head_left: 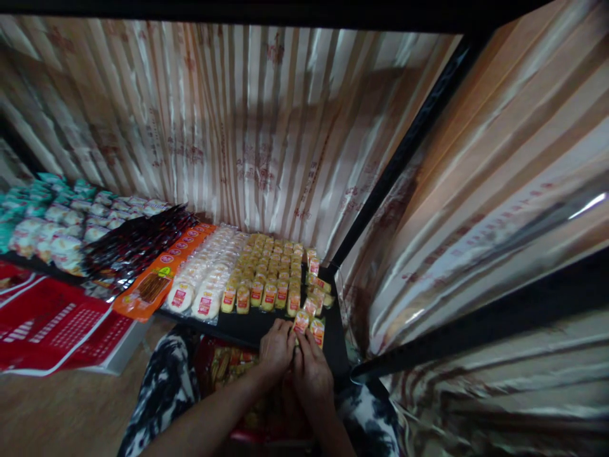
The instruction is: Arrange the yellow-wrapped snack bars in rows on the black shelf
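Observation:
My left hand and my right hand meet at the front edge of a black shelf. Between their fingertips is a small yellow snack packet with a red-and-white label, and both hands are closed on it. Just to the right, close to my right fingers, stands a similar packet. A few more lie loosely behind, including one packet on its side. Left of these, yellow packets stand in tight rows. Below my forearms, a red container holds many small wrapped packets, partly hidden.
Further left on the shelf are round white packs, an orange snack bag, dark shiny pouches and white-and-teal bags. A red printed bag lies front left. Black posts and striped sheeting enclose the shelf.

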The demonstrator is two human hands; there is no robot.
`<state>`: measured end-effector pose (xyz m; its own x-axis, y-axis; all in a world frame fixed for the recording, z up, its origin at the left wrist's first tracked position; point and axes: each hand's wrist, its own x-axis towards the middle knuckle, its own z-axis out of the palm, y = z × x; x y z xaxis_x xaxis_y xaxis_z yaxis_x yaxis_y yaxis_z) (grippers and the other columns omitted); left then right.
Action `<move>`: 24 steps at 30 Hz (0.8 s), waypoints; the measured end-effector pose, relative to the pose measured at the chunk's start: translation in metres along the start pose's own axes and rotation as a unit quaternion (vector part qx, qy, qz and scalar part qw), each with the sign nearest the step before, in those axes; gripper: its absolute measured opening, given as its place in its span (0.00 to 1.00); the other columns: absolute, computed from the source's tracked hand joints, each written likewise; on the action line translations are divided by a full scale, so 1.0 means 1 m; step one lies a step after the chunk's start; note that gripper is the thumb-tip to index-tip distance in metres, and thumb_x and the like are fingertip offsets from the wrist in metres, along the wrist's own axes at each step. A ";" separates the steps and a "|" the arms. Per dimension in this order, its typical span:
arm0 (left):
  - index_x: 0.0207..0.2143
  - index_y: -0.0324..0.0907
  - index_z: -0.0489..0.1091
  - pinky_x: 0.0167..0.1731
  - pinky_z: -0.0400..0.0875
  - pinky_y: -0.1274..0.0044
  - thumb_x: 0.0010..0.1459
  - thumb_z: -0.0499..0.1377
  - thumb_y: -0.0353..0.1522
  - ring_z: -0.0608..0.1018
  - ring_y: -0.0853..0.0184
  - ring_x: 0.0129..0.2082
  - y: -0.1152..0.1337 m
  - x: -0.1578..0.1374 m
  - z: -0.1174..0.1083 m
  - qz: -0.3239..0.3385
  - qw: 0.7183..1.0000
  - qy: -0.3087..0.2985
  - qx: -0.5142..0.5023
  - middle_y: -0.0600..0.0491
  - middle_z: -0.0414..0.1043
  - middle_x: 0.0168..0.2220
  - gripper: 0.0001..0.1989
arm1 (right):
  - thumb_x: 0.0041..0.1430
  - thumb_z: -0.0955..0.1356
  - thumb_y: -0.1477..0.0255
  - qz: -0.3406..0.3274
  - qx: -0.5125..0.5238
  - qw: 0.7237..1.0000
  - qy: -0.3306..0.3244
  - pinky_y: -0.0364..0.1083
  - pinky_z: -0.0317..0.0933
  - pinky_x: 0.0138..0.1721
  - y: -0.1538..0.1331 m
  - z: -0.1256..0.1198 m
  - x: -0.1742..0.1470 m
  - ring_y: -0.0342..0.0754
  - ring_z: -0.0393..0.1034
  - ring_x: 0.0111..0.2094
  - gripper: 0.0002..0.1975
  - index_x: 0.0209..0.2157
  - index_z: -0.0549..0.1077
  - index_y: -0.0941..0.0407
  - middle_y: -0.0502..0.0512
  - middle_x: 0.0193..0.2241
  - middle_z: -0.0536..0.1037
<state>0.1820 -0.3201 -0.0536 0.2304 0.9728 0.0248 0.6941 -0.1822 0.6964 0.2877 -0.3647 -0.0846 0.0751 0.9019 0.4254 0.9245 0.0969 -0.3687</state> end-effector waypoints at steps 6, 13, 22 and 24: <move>0.38 0.40 0.68 0.38 0.64 0.80 0.54 0.53 0.27 0.72 0.69 0.35 0.000 0.001 0.003 -0.092 0.993 -0.010 -0.071 0.52 0.67 0.36 0.09 | 0.61 0.55 0.70 0.014 0.039 0.999 0.022 0.52 0.62 0.51 -0.007 -0.002 0.009 0.53 0.67 0.50 0.22 0.47 0.72 0.63 0.64 0.47 0.74; 0.39 0.40 0.65 0.37 0.65 0.79 0.54 0.52 0.27 0.70 0.71 0.31 -0.015 -0.001 -0.004 -0.087 0.983 0.070 -0.146 0.53 0.65 0.35 0.09 | 0.60 0.56 0.72 0.000 0.100 0.995 0.018 0.53 0.61 0.52 -0.025 -0.006 0.017 0.51 0.66 0.50 0.20 0.47 0.72 0.62 0.63 0.47 0.73; 0.41 0.39 0.67 0.41 0.68 0.75 0.56 0.50 0.27 0.73 0.68 0.37 -0.018 0.026 -0.016 -0.067 0.985 0.122 -0.100 0.49 0.69 0.38 0.11 | 0.59 0.56 0.73 0.001 0.137 0.990 0.030 0.55 0.60 0.54 -0.033 0.020 0.042 0.52 0.62 0.55 0.21 0.48 0.71 0.60 0.63 0.52 0.69; 0.44 0.39 0.67 0.44 0.68 0.73 0.56 0.49 0.26 0.73 0.66 0.41 -0.021 0.030 -0.013 -0.060 0.987 0.124 -0.087 0.48 0.70 0.42 0.14 | 0.59 0.55 0.74 0.002 0.140 0.990 0.029 0.56 0.59 0.54 -0.030 0.026 0.044 0.53 0.61 0.55 0.21 0.48 0.71 0.61 0.64 0.52 0.68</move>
<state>0.1652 -0.2856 -0.0582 -0.0364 0.9949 0.0942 0.5744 -0.0563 0.8167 0.2536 -0.3169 -0.0766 0.1075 0.8778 0.4668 0.7855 0.2128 -0.5811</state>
